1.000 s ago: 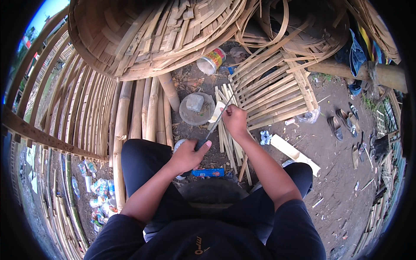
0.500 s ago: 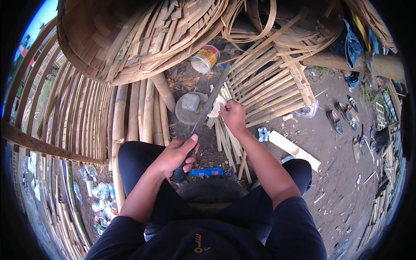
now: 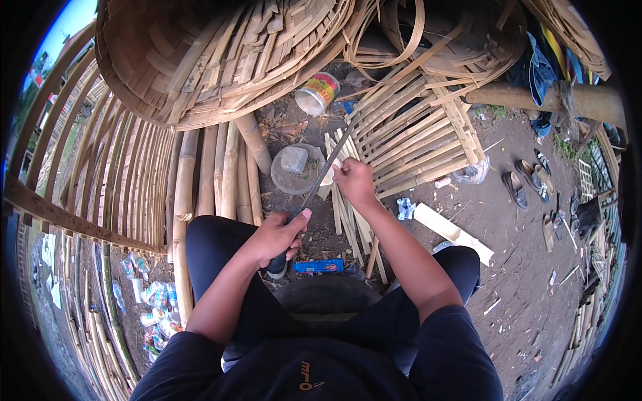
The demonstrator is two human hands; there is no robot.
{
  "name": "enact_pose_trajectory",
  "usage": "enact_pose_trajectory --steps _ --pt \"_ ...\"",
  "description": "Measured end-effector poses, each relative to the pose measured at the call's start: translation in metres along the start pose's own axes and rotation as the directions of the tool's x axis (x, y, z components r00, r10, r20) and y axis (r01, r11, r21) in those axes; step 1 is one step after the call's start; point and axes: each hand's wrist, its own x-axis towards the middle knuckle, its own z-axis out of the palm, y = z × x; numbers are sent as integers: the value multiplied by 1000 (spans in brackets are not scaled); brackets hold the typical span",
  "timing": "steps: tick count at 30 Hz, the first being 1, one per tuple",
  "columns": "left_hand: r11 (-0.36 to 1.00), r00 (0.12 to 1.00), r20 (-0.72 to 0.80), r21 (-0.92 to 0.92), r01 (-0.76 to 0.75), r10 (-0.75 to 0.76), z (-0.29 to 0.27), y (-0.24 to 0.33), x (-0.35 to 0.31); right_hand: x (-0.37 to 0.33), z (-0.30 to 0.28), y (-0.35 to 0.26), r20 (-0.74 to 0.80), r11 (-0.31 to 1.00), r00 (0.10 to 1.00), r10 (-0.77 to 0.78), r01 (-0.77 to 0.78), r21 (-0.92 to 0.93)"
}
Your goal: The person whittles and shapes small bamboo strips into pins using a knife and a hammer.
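Observation:
My left hand (image 3: 279, 239) is wrapped round the handle of a long machete (image 3: 329, 162), whose dark blade slants up and away to the right. My right hand (image 3: 354, 182) is closed, thumb and fingers pinching a pale, thin piece (image 3: 328, 176) beside the middle of the blade. Whether it is cloth, paper or a shaving cannot be made out. Below the right hand lies a bundle of split bamboo strips (image 3: 348, 217). A slatted bamboo panel (image 3: 418, 137) lies just beyond it.
Woven bamboo baskets (image 3: 227, 67) fill the far side. Bamboo poles (image 3: 217, 174) lie at left by a slatted bamboo frame (image 3: 127, 180). A bucket (image 3: 317, 93), a stone (image 3: 294, 159), a blue packet (image 3: 319, 266) and a split bamboo piece (image 3: 455, 234) sit around; sandals (image 3: 528, 175) are at right.
The machete blade has turned and now shows a narrower side. My right hand has shifted slightly left and nearer me, and less of the pale piece shows.

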Motion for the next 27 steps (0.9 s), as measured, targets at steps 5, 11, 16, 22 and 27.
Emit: enact_pose_trajectory --steps 5,11,16,22,27 --pt "999 1000 -7 34 -1 1 1 -1 2 -1 1 0 -23 1000 1000 -9 9 -21" --pt "992 999 -21 123 -26 29 2 -9 9 -1 3 -3 -32 1000 999 -15 14 -12" --pt "985 998 -57 171 -23 33 0 -12 13 1 3 -8 -30 999 999 -18 16 -52" --pt "988 996 -62 141 -58 67 -1 -9 9 0 -1 -23 11 1000 1000 19 -19 4" --pt "989 997 -57 142 -37 46 -2 -13 12 -5 4 -22 1 1000 1000 18 -18 -21"
